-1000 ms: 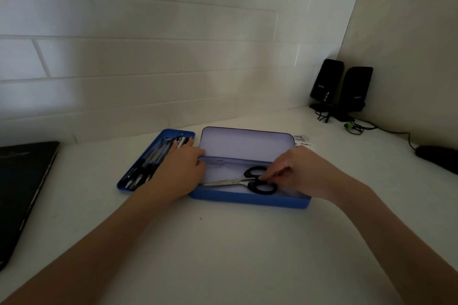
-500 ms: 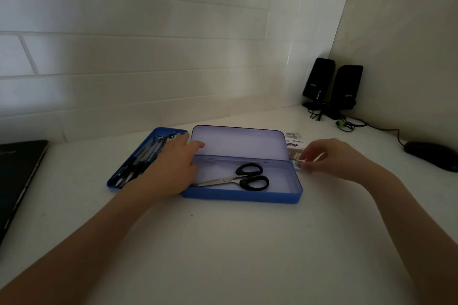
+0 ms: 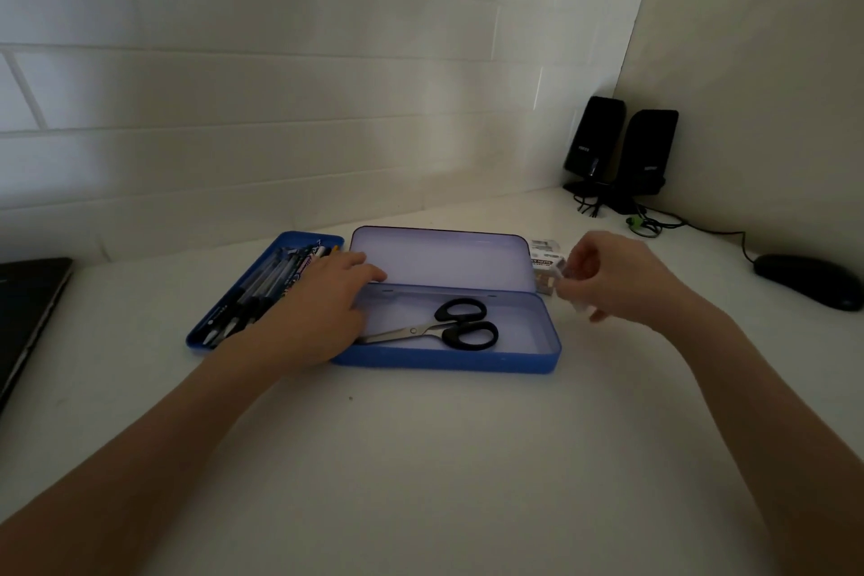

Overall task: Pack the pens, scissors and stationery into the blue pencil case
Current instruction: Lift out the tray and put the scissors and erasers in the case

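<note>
The left hand (image 3: pixel 322 318) lay flat, fingers straight and slightly spread, across the left end of the blue pencil case (image 3: pixel 449 360), fingertips touching its raised lid. The right hand (image 3: pixel 622 281) hovered just right of the case, fingers curled, pinching a small clear item (image 3: pixel 568 290) too blurred to name, beside small stationery packets (image 3: pixel 544 255). Black-handled steel scissors (image 3: pixel 435 330) lay inside the case. Pens (image 3: pixel 266 290) filled a blue rectangular tray (image 3: pixel 205 334) on the left.
</note>
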A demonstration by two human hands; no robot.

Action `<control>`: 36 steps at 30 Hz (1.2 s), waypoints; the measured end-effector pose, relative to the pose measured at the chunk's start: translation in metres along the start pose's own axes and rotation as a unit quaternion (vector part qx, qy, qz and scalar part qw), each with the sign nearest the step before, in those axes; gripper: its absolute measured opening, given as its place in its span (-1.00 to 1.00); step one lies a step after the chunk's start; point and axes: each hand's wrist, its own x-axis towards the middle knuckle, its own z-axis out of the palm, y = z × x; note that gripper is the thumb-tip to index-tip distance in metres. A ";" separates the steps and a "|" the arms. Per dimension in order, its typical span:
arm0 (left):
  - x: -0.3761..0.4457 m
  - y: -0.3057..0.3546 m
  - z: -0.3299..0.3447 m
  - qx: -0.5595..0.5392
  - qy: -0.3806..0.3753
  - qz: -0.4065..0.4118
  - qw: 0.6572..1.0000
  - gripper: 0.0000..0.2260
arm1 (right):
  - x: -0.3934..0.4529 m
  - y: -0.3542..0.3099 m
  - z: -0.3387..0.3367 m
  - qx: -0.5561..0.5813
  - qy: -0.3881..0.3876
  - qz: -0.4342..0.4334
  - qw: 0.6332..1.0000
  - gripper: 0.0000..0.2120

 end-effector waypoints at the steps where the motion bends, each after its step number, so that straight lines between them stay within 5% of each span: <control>1: 0.000 0.001 -0.001 0.002 0.000 0.000 1.000 -0.51 | -0.001 -0.001 -0.003 0.027 0.019 -0.021 0.999 -0.76; 4: 0.000 0.002 -0.001 0.007 -0.007 -0.004 1.000 -0.51 | -0.008 -0.012 -0.009 0.116 -0.005 -0.122 0.986 -0.80; 9: 0.000 0.001 0.000 0.012 -0.012 -0.005 1.000 -0.52 | -0.021 -0.035 -0.002 0.064 -0.183 -0.239 0.951 -0.68; 20: 0.000 0.001 0.000 0.016 -0.027 -0.007 0.999 -0.54 | -0.020 -0.027 0.021 -0.124 -0.168 -0.160 0.965 -0.91; 24: 0.000 -0.001 0.000 0.023 -0.035 -0.016 0.999 -0.56 | -0.012 -0.023 0.028 -0.270 -0.080 -0.163 0.946 -0.76; 30: 0.000 -0.002 -0.001 0.035 -0.043 -0.024 0.998 -0.56 | -0.007 -0.014 0.024 -0.189 -0.144 -0.152 0.959 -0.70; 33: 0.003 -0.008 0.001 0.042 -0.041 -0.020 0.998 -0.47 | -0.007 -0.013 0.018 -0.107 -0.153 -0.151 0.971 -0.82; 36: 0.004 -0.009 0.000 0.047 -0.037 -0.015 0.998 -0.47 | 0.001 -0.005 0.013 -0.017 -0.037 -0.156 0.987 -0.89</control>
